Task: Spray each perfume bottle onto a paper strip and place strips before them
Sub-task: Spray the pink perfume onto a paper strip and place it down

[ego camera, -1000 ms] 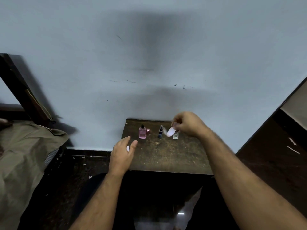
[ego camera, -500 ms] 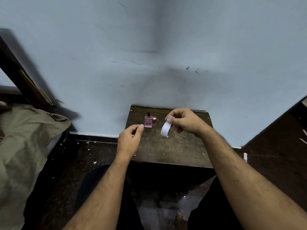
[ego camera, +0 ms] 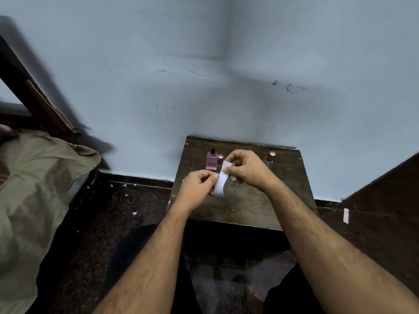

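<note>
Two bare forearms enter from the lower edge of the frame, one from lower left and one from lower right, both lightly haired along their length and without sleeves, watch, bracelet or ring that can be seen. The left hand point(ego camera: 199, 191) and right hand point(ego camera: 246, 169) sit near the middle of the frame, fingernails short and plain (unpainted, as far as the blur allows). Along the bottom centre, dark, near-black trousers point(ego camera: 140, 250) cover both thighs. Between the knees, low in the frame, a bare foot point(ego camera: 252, 298) shows.
</note>
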